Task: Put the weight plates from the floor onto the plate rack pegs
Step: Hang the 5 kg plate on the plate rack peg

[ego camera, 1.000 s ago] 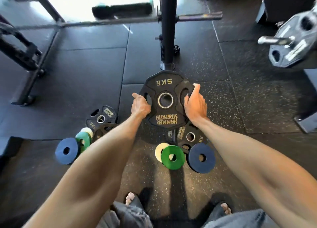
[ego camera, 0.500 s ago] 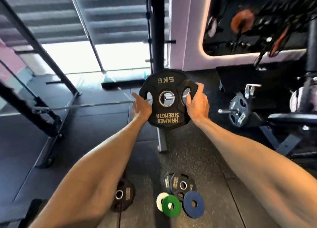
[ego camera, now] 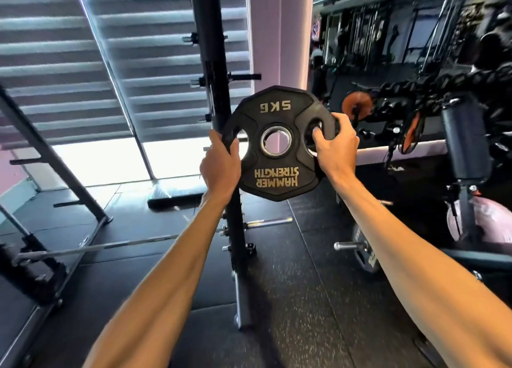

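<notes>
One black plate [ego camera: 278,143] is held up in the air at about chest height, face toward the camera, just right of the rack post [ego camera: 219,135] and partly in front of it. Its writing reads upside down: "5KG" near the top edge and "HAMMER STRENGTH" in two gold lines near the bottom. It has one steel-ringed centre hole and grip slots to each side of it; two show.

Two hands carry it. The left hand [ego camera: 220,166] is curled around the plate's left edge, thumb on the front face and fingers wrapped behind. The right hand [ego camera: 335,146] is closed on the right edge, its thumb hooked into the right grip slot and the other fingers bent over the rim. Both bare forearms reach up from the bottom corners.

The post is a single dark upright with small pins and knobs along it. One short black peg [ego camera: 245,77] juts right from it, above the plate and clear of it. Lower down, one silver peg [ego camera: 267,223] sticks out right, well below the plate.

Farther right, near the floor [ego camera: 299,298], one more chrome peg [ego camera: 349,246] carries one dark plate [ego camera: 365,259]; its label is too blurred to read. One long bar [ego camera: 105,246] lies low across the left side. Striped blinds [ego camera: 155,49] fill the window behind.
</notes>
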Motion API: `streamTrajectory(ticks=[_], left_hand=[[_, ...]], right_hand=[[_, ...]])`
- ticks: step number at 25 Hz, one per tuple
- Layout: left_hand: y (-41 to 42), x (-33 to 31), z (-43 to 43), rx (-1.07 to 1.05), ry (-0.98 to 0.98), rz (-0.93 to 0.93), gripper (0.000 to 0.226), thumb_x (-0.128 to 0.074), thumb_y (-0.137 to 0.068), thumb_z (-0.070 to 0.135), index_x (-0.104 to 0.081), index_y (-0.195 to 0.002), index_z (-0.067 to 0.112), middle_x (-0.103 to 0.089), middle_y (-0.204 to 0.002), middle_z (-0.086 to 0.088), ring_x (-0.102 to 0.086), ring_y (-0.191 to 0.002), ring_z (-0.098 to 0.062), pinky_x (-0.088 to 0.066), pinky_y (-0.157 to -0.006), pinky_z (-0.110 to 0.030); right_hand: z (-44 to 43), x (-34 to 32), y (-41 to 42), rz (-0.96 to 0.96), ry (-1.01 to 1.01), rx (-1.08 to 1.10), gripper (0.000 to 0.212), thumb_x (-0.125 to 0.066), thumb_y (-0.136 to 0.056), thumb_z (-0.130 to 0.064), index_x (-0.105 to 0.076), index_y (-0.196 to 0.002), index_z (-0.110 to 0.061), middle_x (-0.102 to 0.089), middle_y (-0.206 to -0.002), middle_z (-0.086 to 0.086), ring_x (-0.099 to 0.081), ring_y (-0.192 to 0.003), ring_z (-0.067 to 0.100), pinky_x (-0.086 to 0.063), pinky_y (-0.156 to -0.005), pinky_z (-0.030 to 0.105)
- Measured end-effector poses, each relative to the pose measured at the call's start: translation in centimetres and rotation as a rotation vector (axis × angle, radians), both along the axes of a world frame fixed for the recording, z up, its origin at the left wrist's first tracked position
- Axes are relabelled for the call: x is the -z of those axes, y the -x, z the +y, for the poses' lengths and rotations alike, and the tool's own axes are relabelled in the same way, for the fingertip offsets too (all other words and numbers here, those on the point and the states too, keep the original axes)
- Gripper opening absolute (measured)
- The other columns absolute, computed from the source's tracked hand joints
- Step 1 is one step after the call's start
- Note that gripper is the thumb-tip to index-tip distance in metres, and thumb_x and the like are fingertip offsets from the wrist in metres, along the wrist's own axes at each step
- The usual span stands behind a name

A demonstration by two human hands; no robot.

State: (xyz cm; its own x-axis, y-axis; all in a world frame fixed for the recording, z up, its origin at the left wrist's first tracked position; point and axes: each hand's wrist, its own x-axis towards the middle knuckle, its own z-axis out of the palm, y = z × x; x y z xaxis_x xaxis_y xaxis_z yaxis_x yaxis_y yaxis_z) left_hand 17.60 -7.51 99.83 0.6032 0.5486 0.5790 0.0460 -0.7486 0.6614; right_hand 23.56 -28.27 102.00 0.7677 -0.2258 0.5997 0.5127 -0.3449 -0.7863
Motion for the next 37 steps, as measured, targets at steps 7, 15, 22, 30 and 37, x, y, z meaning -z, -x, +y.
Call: streamTrajectory(ticks=[7, 15, 22, 30, 37], left_hand=[[-10.7, -6.4, -4.4, 0.068, 0.048, -0.101, 0.033, -0.054, -0.098, 0.039, -0.044, -0.115, 0.012, -0.062, -0.095, 0.001, -0.064, -0.087, -0.026, -0.043, -0.070, -0.033], [-27.3, -9.0, -2.7, 0.059, -0.047, -0.190, 0.042, -0.058, -0.095, 0.045, -0.050, -0.125, 0.016, -0.070, -0.106, -0.001, -0.067, -0.098, -0.025, -0.055, -0.087, -0.046], [-46.6, -8.8, 1.3, 0.063, -0.072, -0.258, 0.038, -0.054, -0.096, 0.043, -0.052, -0.126, 0.019, -0.070, -0.107, -0.002, -0.066, -0.100, -0.029, -0.053, -0.086, -0.046], [-65.6, -8.0, 4.0, 0.006, -0.054, -0.247, 0.035, -0.053, -0.097, 0.042, -0.051, -0.124, 0.020, -0.071, -0.102, -0.001, -0.065, -0.096, -0.030, -0.050, -0.082, -0.040], [-79.8, -7.2, 6.7, -0.157, -0.019, -0.247, 0.035, -0.054, -0.097, 0.042, -0.053, -0.124, 0.020, -0.072, -0.102, -0.002, -0.067, -0.096, -0.030, -0.051, -0.082, -0.041]], right_hand=[[-5.0, -7.0, -13.1, -0.085, 0.032, -0.095, 0.032, -0.067, -0.086, -0.029, -0.057, -0.113, -0.016, -0.066, -0.092, -0.007, -0.062, -0.094, 0.020, -0.049, -0.083, 0.026], [-4.2, -6.9, -31.3, -0.078, -0.064, -0.160, 0.035, -0.066, -0.093, -0.025, -0.058, -0.116, -0.001, -0.059, -0.085, -0.007, -0.056, -0.075, 0.007, -0.044, -0.066, 0.010], [0.3, -6.5, -49.4, -0.129, -0.121, -0.115, 0.030, -0.066, -0.092, -0.023, -0.059, -0.113, -0.003, -0.062, -0.091, -0.003, -0.057, -0.084, 0.013, -0.042, -0.071, 0.019], [4.5, -5.1, -69.2, -0.139, -0.172, -0.132, 0.027, -0.065, -0.091, -0.017, -0.058, -0.110, 0.001, -0.057, -0.081, -0.011, -0.053, -0.069, -0.003, -0.035, -0.063, 0.002], [9.3, -4.9, -85.7, -0.116, -0.162, -0.323, 0.027, -0.063, -0.095, -0.016, -0.055, -0.115, 0.001, -0.052, -0.082, -0.023, -0.053, -0.068, -0.021, -0.035, -0.062, -0.003]])
